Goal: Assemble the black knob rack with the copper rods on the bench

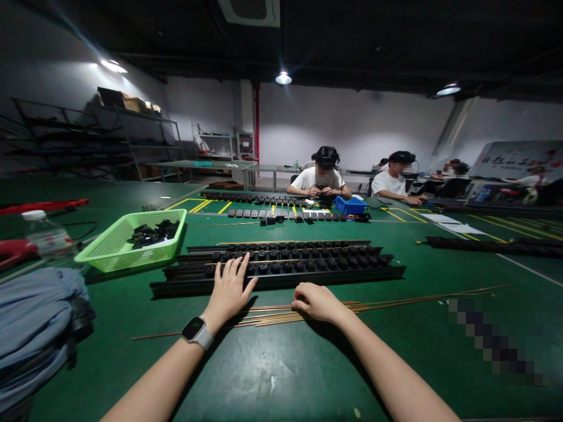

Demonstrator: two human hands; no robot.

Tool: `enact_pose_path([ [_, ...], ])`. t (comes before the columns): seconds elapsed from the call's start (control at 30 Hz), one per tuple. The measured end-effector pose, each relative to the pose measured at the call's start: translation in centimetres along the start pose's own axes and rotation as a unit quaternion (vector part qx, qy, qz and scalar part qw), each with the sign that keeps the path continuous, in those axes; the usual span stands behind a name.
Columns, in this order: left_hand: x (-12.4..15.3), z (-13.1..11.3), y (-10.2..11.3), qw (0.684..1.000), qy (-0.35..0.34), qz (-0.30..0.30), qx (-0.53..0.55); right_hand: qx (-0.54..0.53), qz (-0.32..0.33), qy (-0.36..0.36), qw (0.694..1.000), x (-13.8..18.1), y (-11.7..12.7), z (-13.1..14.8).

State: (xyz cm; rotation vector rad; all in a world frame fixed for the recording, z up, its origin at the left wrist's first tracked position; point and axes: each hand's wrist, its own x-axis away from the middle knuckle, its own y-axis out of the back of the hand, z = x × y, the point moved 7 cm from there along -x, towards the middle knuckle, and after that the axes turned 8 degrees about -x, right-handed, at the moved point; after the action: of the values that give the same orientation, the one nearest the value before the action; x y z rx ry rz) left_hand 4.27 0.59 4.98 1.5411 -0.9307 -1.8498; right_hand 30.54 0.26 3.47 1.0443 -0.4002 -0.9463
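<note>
My left hand lies with its fingers spread over the left part of the long black rails, its fingertips at the row of black modules set between them. Thin brass rods run along those rows. My right hand is closed, its fingers curled down just in front of the front rail. Under and beside it, a loose bundle of long brass-coloured rods lies on the green table. What the right fingers grip, if anything, is hidden.
To the left stand a light green basket of black parts, a plastic bottle and a grey-blue bag. Across the table a person works by a blue bin. Another black strip lies at right.
</note>
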Motion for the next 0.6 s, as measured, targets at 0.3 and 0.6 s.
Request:
enact_pose_path([
  [0.3, 0.0, -0.1, -0.3, 1.0, 0.001, -0.01, 0.006, -0.012, 0.019, -0.025, 0.999, 0.0, -0.9, -0.7],
  [0.6, -0.1, -0.1, -0.1, 1.0, 0.007, -0.004, 0.001, 0.07, 0.025, 0.024, 0.997, 0.2, -1.8, 0.0],
])
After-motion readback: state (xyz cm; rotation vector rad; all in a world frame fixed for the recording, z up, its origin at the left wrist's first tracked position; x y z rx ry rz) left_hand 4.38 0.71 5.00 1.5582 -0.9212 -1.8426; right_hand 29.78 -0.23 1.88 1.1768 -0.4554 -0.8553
